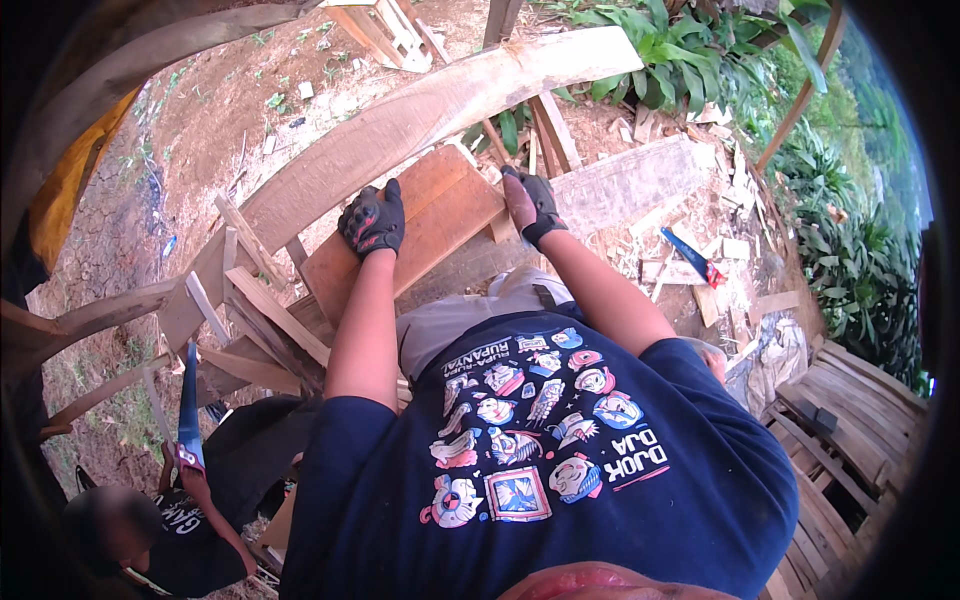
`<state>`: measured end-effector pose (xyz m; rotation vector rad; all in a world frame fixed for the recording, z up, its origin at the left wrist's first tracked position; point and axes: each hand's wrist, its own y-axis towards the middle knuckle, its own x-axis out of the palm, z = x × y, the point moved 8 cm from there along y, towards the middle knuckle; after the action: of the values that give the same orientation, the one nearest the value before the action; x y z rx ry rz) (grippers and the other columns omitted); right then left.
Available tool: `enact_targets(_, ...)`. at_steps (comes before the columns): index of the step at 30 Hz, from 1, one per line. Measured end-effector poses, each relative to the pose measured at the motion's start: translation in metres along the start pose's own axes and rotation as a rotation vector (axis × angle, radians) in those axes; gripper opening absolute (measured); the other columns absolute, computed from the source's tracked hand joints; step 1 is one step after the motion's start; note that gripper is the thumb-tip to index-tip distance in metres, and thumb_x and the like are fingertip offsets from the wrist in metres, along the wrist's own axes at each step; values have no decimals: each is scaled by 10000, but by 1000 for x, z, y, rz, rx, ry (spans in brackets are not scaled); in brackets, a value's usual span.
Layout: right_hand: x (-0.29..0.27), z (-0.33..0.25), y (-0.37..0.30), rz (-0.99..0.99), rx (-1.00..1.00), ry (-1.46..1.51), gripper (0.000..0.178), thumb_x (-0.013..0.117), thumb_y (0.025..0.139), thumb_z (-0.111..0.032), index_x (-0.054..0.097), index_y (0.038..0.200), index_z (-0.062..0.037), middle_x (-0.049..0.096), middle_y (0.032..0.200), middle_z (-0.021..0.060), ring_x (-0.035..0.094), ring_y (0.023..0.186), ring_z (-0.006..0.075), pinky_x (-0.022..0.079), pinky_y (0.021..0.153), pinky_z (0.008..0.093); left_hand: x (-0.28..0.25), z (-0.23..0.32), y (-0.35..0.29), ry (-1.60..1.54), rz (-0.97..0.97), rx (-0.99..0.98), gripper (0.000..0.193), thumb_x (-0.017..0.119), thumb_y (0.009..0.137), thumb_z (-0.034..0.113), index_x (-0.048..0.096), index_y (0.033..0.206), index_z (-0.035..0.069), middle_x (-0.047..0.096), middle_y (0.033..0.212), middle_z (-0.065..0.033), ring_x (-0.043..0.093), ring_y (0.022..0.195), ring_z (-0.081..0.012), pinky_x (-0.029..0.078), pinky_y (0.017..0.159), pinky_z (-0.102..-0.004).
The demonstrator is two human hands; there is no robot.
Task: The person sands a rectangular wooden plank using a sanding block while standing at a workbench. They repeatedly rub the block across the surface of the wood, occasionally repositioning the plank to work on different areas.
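Note:
A reddish-brown wooden board [447, 228], with a seam along its length, lies tilted in front of me. My left hand [373, 221], in a black glove with red marks, is closed on its left part, the fingers curled and the thumb pointing away from me. At the board's right end, my right hand [534, 206], in a black glove with a brown patch, is closed around the edge. Its fingertips are partly hidden. Just beyond the board stretches a long, pale, curved plank [440, 105].
A blue-bladed handsaw [688, 256] lies among offcuts at right. At lower left a person [175, 535] holds another saw [189, 410]. Leaning timber pieces [280, 315] crowd my left side. A weathered plank [635, 185] extends right; stacked slats [845, 420] stand at lower right.

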<state>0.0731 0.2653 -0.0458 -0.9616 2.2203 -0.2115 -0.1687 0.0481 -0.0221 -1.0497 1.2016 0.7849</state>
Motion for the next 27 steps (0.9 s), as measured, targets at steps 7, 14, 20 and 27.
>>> enact_targets(7, -9, 6, 20, 219, -16, -100, 593, 460, 1064, -528, 720, 961, -6, 752, 991, 282, 713, 1013, 496, 530, 880, 568, -9, 19, 1, 4, -41, 46, 689, 430, 1069, 676, 745, 1333, 123, 773, 1284, -200, 723, 1225, -401, 521, 1088, -530)
enact_targets(14, -41, 4, 7, 184, 191, 61, 578, 484, 1086, -491, 743, 1025, 23, 750, 980, 302, 728, 966, 513, 547, 884, 576, -5, 17, 3, -7, -56, 42, 718, 402, 1067, 699, 800, 1228, 123, 795, 1224, -177, 731, 1203, -377, 526, 1070, -523)
enact_targets(20, 7, 41, 20, 137, -81, -291, 462, 389, 1109, -421, 684, 1188, -75, 758, 1109, 252, 717, 1048, 506, 558, 956, 588, -3, 22, 10, 2, -45, 50, 718, 412, 1067, 697, 790, 1254, 116, 775, 1282, -195, 718, 1229, -389, 520, 1084, -526)
enact_targets(27, -27, 35, 14, 156, 44, 62, 522, 422, 1098, -473, 681, 1013, -28, 728, 957, 278, 698, 939, 505, 517, 841, 582, 3, 16, 12, 32, -80, 36, 744, 389, 1074, 711, 779, 1279, 112, 777, 1271, -207, 727, 1211, -408, 539, 1059, -534)
